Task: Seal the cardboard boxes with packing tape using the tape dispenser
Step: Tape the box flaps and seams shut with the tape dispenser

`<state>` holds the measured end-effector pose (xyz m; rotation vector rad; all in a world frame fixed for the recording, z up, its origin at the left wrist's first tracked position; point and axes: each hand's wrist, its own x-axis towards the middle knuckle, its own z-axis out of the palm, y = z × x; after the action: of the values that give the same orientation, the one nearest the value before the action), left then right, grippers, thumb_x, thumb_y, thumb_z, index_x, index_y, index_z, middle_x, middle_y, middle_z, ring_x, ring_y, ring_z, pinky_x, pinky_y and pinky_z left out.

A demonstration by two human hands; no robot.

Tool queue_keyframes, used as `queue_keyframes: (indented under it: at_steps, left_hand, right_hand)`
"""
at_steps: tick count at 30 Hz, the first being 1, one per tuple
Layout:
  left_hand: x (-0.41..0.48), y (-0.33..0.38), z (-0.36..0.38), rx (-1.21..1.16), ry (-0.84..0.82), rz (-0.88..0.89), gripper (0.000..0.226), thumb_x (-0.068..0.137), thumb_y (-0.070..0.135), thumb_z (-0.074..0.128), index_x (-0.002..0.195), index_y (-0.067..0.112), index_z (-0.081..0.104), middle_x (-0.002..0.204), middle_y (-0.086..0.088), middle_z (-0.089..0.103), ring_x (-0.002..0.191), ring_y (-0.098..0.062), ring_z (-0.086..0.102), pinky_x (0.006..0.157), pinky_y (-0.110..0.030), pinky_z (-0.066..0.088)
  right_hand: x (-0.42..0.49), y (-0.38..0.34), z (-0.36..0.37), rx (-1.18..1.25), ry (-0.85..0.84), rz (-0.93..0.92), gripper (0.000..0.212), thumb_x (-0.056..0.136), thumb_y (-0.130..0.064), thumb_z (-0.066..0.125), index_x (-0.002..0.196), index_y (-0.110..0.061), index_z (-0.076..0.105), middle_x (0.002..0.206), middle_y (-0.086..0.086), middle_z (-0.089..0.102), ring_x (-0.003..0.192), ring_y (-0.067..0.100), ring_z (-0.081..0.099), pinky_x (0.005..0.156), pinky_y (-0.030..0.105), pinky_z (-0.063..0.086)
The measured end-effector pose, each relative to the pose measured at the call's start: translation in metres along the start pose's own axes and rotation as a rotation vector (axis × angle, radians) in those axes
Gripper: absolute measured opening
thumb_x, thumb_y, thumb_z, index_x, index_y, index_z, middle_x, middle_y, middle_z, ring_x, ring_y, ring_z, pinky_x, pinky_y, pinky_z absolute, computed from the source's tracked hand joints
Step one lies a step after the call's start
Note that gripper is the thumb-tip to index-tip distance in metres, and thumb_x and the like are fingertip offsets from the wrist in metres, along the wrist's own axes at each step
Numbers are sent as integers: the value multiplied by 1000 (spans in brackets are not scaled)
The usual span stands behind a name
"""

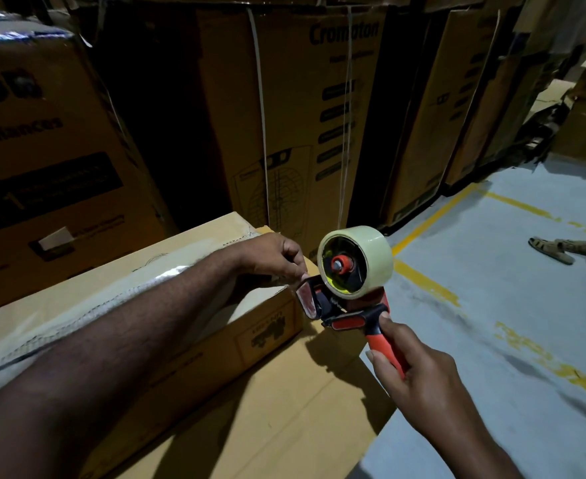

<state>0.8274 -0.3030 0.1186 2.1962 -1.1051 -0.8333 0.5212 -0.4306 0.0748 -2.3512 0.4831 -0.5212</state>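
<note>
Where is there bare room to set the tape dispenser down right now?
Bare: the flat cardboard sheet in front of the box, beside the right hand, and the grey floor right of the yellow line. Crowded: the box's right end, where the left hand meets the tape dispenser, and the stacked cartons behind.

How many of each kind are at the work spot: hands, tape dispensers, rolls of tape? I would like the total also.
Hands: 2, the left hand and the right hand
Tape dispensers: 1, the tape dispenser, its handle held by the right hand
Rolls of tape: 1, the roll of tape mounted on the dispenser
Total: 4
</note>
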Motion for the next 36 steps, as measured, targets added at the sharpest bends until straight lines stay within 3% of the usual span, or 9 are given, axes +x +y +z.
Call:
queue_keyframes:
  at_steps: [8,14,19,21,22,24,26,28,36]
  left_hand:
    - [-6,1,3,-43,53,-11,11,86,13,79,93,5,76,80,-2,76,73,-14,68,69,-35,54]
    - [-9,7,5,-29,108,-22,13,84,14,82,92,5,77,69,10,72,62,-1,65,56,-21,49]
    - [-11,9,5,27,50,5,5,88,22,79,87,18,76,72,16,71,70,3,65,77,-27,52]
    - [-13,6,7,255,88,48,3,95,36,70,92,36,71,95,21,72,100,6,63,118,-43,28]
    - [-17,4,10,368,105,60,9,98,44,62,104,41,68,118,20,69,124,2,53,124,-50,4]
    - [-27,1,16,462,83,30,46,99,60,47,138,39,56,154,12,46,152,-7,20,120,-57,-16]
    - [-37,4,21,475,67,6,68,96,67,39,154,32,40,164,8,31,155,-10,9,119,-60,-19]
    - [-39,8,23,493,68,-2,63,102,61,42,156,30,35,164,5,30,154,-11,11,119,-61,-17]
    - [-30,7,17,412,56,-78,43,102,52,49,140,32,53,148,6,44,149,-11,21,119,-60,-16]
  right_hand:
    - [-10,-1,4,27,55,-44,52,86,-43,66,135,-28,60,95,-11,67,84,-6,58,68,3,40]
    - [-17,3,7,37,65,-39,50,84,-32,76,132,-26,64,99,-18,67,89,-1,56,73,-1,38]
    - [-9,6,14,-38,25,-81,47,89,-30,75,134,-26,62,97,-8,72,84,9,61,62,16,42]
    - [-4,3,19,-62,14,-91,46,91,-32,72,135,-27,60,96,-4,73,78,13,64,60,22,44]
    - [-2,2,21,-66,5,-91,47,91,-32,72,136,-27,59,96,-3,73,79,17,66,61,27,47]
    - [1,3,24,-83,-1,-99,49,90,-30,74,136,-25,59,97,-1,73,80,21,68,61,30,49]
    - [4,7,23,-110,-7,-117,51,87,-29,77,134,-25,60,99,-1,73,79,21,68,59,26,46]
    - [8,10,21,-123,-12,-138,52,85,-30,78,132,-32,56,100,-2,74,78,21,69,58,26,46]
    - [16,13,22,-56,-50,-109,48,85,-35,75,125,-44,50,87,-5,70,64,14,61,53,21,43]
